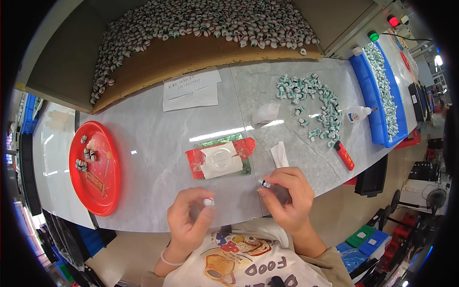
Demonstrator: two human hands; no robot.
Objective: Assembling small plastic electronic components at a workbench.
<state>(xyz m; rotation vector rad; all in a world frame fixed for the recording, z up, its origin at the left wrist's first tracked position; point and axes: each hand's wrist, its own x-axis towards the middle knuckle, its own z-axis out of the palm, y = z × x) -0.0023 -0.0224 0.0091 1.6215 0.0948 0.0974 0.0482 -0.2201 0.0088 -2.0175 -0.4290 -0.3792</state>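
Near the table's front edge, my left hand [187,217] pinches a small white piece with a red mark [208,202] between thumb and fingers. Just to its right, my right hand [292,200] pinches a small white piece with a dark band [264,183]. The two pieces are apart. Beyond them lies a red-and-green packet [195,162] with a white paper [208,166] on it and a clear round dish [221,159] on the paper. A folded white tissue [279,155] lies beyond my right hand.
Left stands a red plate [103,143] with several joined pieces. Loose green-white pieces [330,107] lie right, near two white bottles [266,113] [358,114] and a red-black stick-shaped object [344,156]. A blue bin [372,103] holds more. Red-white pieces [205,19] heap behind a cardboard edge [191,52].
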